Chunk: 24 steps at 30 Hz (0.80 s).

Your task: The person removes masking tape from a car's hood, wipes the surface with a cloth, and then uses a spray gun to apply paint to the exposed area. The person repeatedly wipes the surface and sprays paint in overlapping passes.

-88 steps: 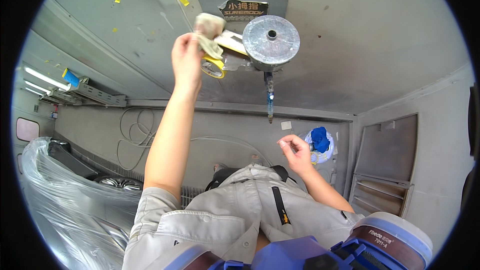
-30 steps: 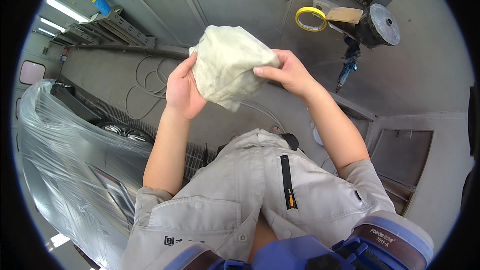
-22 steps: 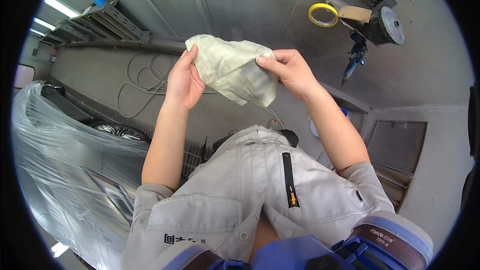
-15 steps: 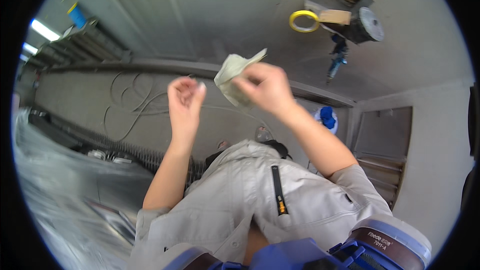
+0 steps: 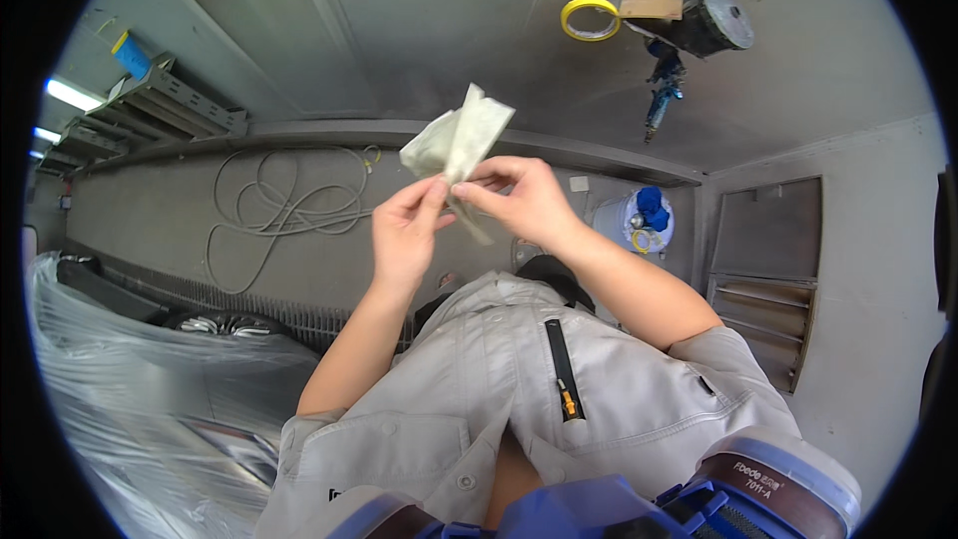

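Observation:
A thin, crumpled pale-green cloth [image 5: 477, 128] is up in front of me, gathered narrow at its middle with its upper part fanned out and a tail hanging below. My left hand [image 5: 407, 230] pinches the gathered part between thumb and fingers. Close beside it, my right hand [image 5: 524, 198] also grips the cloth at that spot, thumb tip nearly touching the left thumb. The other fingers of both hands are curled, and some are hidden behind the cloth.
A blue spray gun [image 5: 663, 100] hangs on the far wall below a yellow tape roll [image 5: 590, 37] and a dark cylinder [image 5: 720, 20]. A grey hose [image 5: 284, 210] lies coiled on the floor. Plastic sheeting [image 5: 130, 379] covers something at left; a white bucket [image 5: 614, 220] stands right.
My left hand has moved right and taken hold of the cloth, which only my right hand held before. The right hand has come slightly left and lower. The cloth is now gathered and twisted.

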### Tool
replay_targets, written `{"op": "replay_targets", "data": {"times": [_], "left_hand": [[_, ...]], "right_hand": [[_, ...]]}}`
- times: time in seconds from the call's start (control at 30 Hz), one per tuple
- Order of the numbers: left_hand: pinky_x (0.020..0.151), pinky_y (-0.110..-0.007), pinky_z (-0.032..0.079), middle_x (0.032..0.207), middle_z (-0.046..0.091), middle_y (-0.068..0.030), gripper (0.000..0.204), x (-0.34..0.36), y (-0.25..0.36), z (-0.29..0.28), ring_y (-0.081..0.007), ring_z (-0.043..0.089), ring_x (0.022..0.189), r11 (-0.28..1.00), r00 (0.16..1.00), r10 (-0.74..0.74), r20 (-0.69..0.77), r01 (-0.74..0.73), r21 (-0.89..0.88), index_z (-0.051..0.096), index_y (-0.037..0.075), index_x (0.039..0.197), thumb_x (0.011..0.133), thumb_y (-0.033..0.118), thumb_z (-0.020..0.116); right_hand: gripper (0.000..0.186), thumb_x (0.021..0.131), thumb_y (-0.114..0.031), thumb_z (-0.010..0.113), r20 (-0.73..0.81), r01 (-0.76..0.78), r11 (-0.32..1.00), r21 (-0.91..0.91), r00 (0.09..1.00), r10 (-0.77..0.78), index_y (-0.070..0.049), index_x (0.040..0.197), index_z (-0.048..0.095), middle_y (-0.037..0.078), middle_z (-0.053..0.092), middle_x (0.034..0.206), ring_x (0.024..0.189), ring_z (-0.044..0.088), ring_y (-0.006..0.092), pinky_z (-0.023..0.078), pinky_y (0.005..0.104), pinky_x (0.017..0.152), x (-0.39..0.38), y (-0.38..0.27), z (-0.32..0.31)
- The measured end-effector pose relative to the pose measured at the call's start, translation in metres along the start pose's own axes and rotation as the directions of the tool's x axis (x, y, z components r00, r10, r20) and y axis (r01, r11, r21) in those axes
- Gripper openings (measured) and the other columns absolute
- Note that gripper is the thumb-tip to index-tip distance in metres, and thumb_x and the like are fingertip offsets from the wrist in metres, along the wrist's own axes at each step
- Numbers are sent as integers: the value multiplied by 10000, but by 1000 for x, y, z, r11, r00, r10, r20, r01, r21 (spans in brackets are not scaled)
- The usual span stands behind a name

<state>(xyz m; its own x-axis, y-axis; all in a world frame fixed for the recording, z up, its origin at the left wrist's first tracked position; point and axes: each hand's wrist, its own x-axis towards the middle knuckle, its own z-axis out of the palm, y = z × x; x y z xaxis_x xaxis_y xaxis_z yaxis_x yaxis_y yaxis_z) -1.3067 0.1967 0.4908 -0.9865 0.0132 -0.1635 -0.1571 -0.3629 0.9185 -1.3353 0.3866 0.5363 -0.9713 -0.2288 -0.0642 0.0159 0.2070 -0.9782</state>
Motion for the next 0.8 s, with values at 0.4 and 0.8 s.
{"op": "replay_targets", "data": {"times": [0.4,0.8], "left_hand": [[1074,-347,502,1317,676,-101,298,-14,6,-9,-196,638,1238,973,913,-130,-386,43,-226,589,28,1387,1123,164,567],[1128,-394,501,1388,699,-122,816,-2,80,95,-234,665,1280,927,952,-95,290,-21,374,588,-10,1468,786,224,969]], "right_hand": [[485,1041,-204,445,29,-46,677,734,999,37,41,1442,569,163,672,1385,1281,643,247,498,400,1113,-10,-1,-110],[559,1080,-333,411,670,-728,146,669,507,-542,73,1414,601,223,709,1358,1188,726,346,553,474,1085,53,-18,-162]]}}
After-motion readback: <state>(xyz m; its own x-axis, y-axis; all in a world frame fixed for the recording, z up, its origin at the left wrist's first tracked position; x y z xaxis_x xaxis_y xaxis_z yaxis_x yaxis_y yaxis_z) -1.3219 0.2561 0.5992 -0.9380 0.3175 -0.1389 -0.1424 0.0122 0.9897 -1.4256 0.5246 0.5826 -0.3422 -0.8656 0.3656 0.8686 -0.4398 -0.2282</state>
